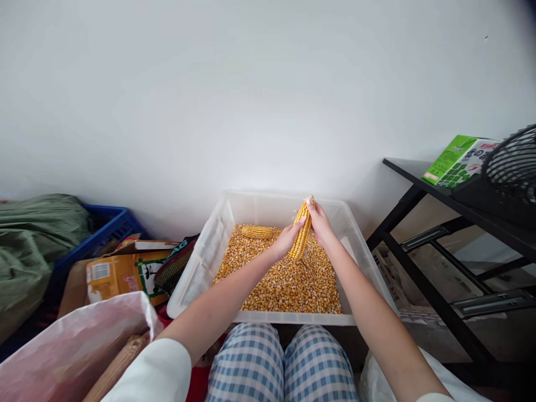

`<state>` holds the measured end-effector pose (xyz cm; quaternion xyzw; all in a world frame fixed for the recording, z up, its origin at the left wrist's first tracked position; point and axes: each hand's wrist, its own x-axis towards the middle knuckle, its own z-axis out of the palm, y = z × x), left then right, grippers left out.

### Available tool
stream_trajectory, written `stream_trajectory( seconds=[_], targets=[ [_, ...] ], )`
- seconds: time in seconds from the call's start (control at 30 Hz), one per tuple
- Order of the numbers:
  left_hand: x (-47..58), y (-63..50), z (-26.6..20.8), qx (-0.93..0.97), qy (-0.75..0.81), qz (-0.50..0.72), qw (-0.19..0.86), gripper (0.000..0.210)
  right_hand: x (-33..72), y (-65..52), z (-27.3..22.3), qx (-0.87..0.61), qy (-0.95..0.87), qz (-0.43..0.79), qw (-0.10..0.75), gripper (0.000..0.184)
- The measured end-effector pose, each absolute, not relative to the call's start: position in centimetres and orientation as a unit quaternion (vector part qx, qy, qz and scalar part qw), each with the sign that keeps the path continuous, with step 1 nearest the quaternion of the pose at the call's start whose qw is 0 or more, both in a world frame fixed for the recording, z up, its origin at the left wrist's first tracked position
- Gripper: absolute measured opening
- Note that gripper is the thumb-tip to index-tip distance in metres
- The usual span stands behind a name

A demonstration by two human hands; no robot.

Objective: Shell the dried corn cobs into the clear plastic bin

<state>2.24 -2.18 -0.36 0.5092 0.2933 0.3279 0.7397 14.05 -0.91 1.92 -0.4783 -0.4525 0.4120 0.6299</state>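
With the clock face laid on the tub, one crumpled green fabric bundle point(42, 240) lies at nine o'clock, against one blue plastic crate point(113, 215). One open pinkish-white sack point(62, 340) stands at eight, and one orange printed carton point(119, 273) sits at nine. At the middle is one translucent white rectangular plastic tub point(255, 319), holding loose yellow kernels point(268, 287) too many to count.

Two corn ears show in it or over it. One, a resting yellow corn ear point(257, 231), lies on the kernels toward half past ten, its long axis running nine to three. The left hand point(287, 240) wraps its fingers round the other, a held yellow corn ear point(300, 237), which is above the kernels toward one o'clock. Its pale end points between twelve and one, its yellow end between six and seven. The right hand point(320, 223) grips it near the pale end.

Farther right, at three, stands one black table point(419, 170), bearing one green-and-white box point(454, 162) and one round black fan point(515, 162) at two.
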Motion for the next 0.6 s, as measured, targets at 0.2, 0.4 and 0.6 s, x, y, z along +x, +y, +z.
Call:
stream_trajectory(
  seconds=[0.2, 0.4, 0.6],
  targets=[
    [1.5, -1.4, -0.2, 0.490, 0.289, 0.271, 0.777, 0.063, 14.7, -1.1, 2.5, -0.465, -0.437, 0.453, 0.622, 0.037],
    [1.2, -1.2, -0.1, 0.511, 0.277, 0.273, 0.767, 0.062, 14.2, -1.5, 2.7, -0.457, -0.439, 0.470, 0.614, 0.040],
    [0.9, -1.2, 0.2, 0.497, 0.272, 0.247, 0.786, 0.064, 14.4, -1.9, 3.0, -0.442, -0.465, 0.480, 0.597, 0.035]
  ],
)
